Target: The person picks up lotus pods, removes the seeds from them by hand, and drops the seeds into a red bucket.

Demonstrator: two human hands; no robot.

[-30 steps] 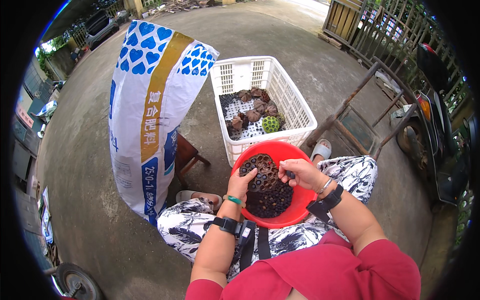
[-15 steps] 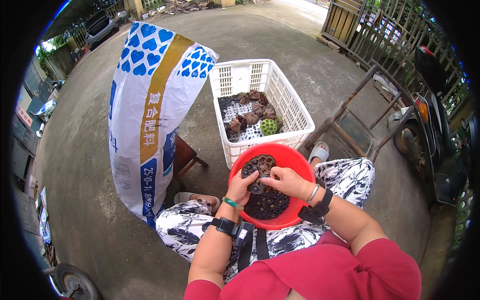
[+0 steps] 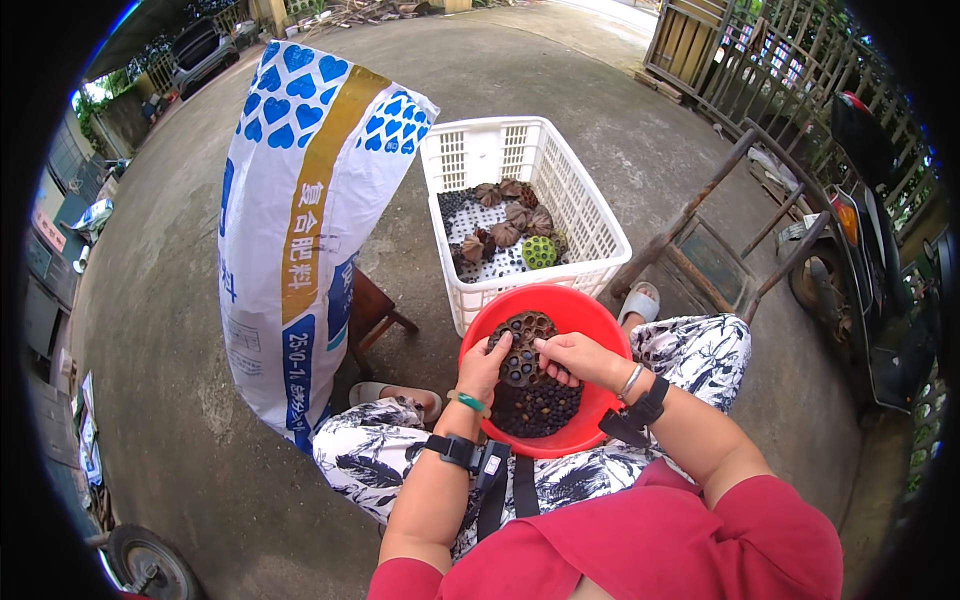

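A brown dried lotus seed pod [image 3: 524, 349] is held over the red basin [image 3: 604, 345] between my knees, its pitted face turned up and dark seeds in several holes. My left hand [image 3: 482, 368] grips the pod's left edge with the thumb on its face. From the right, my right hand [image 3: 580, 362] pinches the pod's other edge, its fingers curled under. Loose dark lotus seeds [image 3: 538, 412] cover the basin's bottom beneath the pod.
Beyond the basin stands a white plastic crate [image 3: 590, 215] with brown pods [image 3: 506, 234], one green pod [image 3: 539, 252] and loose seeds. A tall white-and-blue sack [image 3: 270, 220] leans at left beside a wooden stool [image 3: 375, 310]. At right are a rusty metal-framed chair [image 3: 715, 265] and a motorbike [image 3: 860, 250].
The pod has tilted so that more of its face shows. My right thumb has shifted from the pod's middle to its right edge, while my left hand keeps its hold.
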